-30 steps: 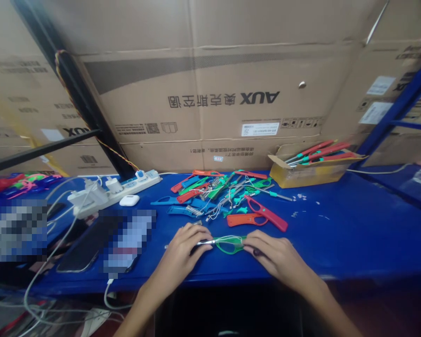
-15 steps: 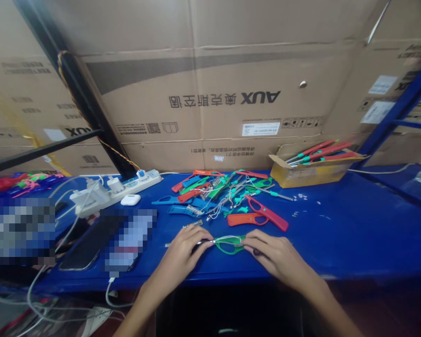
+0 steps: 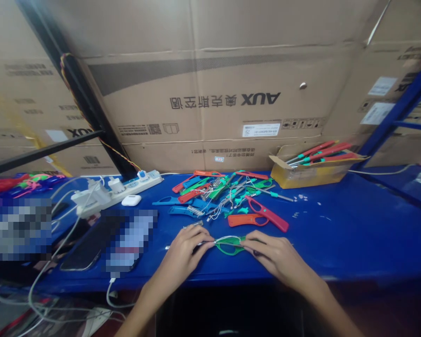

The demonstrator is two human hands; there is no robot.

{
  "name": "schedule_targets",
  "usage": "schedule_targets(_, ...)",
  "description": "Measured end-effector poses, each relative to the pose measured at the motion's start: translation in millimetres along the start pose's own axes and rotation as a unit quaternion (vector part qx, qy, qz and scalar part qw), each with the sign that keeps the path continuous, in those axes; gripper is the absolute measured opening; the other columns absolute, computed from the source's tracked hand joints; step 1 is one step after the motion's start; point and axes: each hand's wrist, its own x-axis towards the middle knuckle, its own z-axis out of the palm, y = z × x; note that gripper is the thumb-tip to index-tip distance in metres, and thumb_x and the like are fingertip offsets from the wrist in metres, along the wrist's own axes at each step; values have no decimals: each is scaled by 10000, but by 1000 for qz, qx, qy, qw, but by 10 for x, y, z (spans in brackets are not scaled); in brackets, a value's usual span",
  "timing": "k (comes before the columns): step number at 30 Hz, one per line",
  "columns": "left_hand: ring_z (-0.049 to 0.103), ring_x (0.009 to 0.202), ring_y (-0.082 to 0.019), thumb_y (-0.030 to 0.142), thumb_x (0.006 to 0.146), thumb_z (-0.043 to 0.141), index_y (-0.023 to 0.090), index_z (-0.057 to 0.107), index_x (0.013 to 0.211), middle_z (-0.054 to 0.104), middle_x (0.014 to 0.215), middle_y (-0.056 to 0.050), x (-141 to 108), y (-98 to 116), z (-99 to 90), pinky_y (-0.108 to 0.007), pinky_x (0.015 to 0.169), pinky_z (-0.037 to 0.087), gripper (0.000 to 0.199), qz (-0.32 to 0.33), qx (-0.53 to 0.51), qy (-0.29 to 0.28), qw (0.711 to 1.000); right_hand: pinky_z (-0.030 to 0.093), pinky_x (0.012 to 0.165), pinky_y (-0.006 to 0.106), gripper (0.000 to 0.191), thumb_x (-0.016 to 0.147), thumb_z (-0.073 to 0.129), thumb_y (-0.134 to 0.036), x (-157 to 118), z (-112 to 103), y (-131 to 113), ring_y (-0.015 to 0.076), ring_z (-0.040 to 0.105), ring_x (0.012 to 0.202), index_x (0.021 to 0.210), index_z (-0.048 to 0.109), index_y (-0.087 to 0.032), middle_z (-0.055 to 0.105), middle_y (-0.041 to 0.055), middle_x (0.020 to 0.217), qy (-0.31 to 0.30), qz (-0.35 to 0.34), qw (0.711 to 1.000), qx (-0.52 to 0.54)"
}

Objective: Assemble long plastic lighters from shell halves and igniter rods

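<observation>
Near the front of the table, my left hand [image 3: 188,248] is closed in a pinch around a thin metal lighter tube [image 3: 167,247], whose end sticks out to the left. A thin white wire [image 3: 228,237] arches between my two hands. My right hand [image 3: 275,251] is closed on a green lighter casing [image 3: 228,251], its loop showing between the hands. A small dark round end shows under the right fingers; I cannot make out what it belongs to. Both fingertips hide the joints. Behind them lies an orange lighter casing [image 3: 243,220] beside a red one [image 3: 275,218].
A heap of coloured lighter parts [image 3: 217,192] lies mid-table. At back right stands a cardboard box [image 3: 308,177] of assembled lighters. To the left are a power strip [image 3: 126,191], a white earphone case [image 3: 131,200], phones [image 3: 91,241] and cables. Large cartons [image 3: 217,70] wall the back.
Both hands keep nearly the same place and grip. The view has shifted very slightly.
</observation>
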Motion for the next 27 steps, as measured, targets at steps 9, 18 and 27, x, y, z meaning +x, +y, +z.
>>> schedule_targets(9, 656, 1023, -230, 328, 1067, 551, 237, 706, 1029, 719, 1048, -38, -3, 9, -9, -413, 986, 456, 184, -2, 5, 3, 1000, 533, 778, 246, 296, 1051, 506, -176, -15, 10, 4, 162, 717, 942, 1275, 669, -282, 700, 40, 1180, -10, 15, 1000, 6)
schedule_targets(18, 657, 1029, -225, 297, 1062, 562, 236, 705, 1042, 715, 1056, -31, 1, 10, -4, -430, 1039, 439, 156, -7, 3, -6, 1000, 541, 777, 260, 245, 1086, 463, -261, 24, 25, -12, 167, 722, 912, 1195, 682, -247, 712, 57, 1133, 4, 30, 1000, 10)
schedule_targets(27, 650, 1040, -232, 307, 1070, 546, 240, 702, 1046, 710, 1063, -32, -4, 17, -8, -417, 1013, 442, 171, -8, 9, -8, 1000, 487, 747, 248, 198, 1084, 460, -236, 59, -21, -70, 155, 697, 864, 1115, 655, -247, 696, 24, 1067, -16, 49, 999, 5)
